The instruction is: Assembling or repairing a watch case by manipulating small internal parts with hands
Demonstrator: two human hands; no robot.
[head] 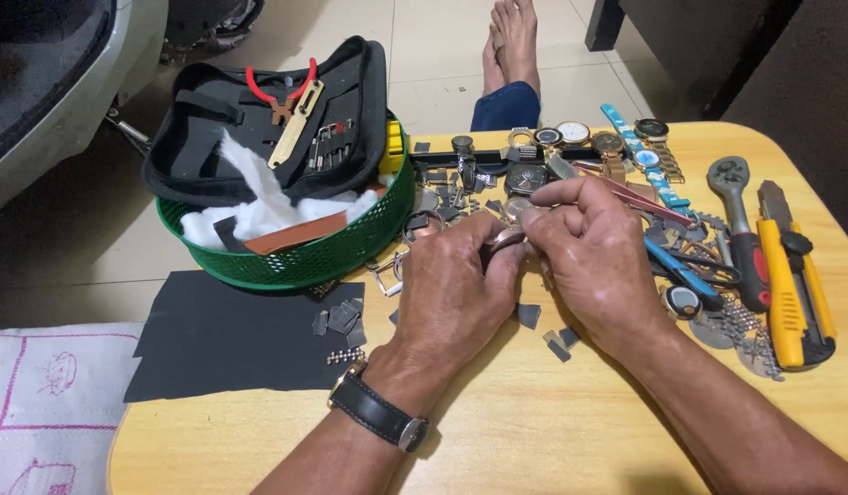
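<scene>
- Two hands meet mid-table: left hand [456, 284] pinches a small round watch part [508, 239]; right hand [593, 252] pinches pink tweezers [639, 194].
- Judged best: steady wrists on the table [534, 431], tweezers lightly guided.

Soft, even indoor light is falling from overhead, keeping the round yellow wooden tabletop [534, 431] bright and warm. The hands are throwing only faint, diffuse shadows beneath the left hand [451, 293] and right hand [593, 261]. A mild sheen is showing on the pale glossy floor tiles [433, 55], without harsh glare. The top right corner is sinking into darkness. Focus is holding well at centre; small metal parts are looking slightly smeared, and edges are bending a little from the wide lens.
</scene>
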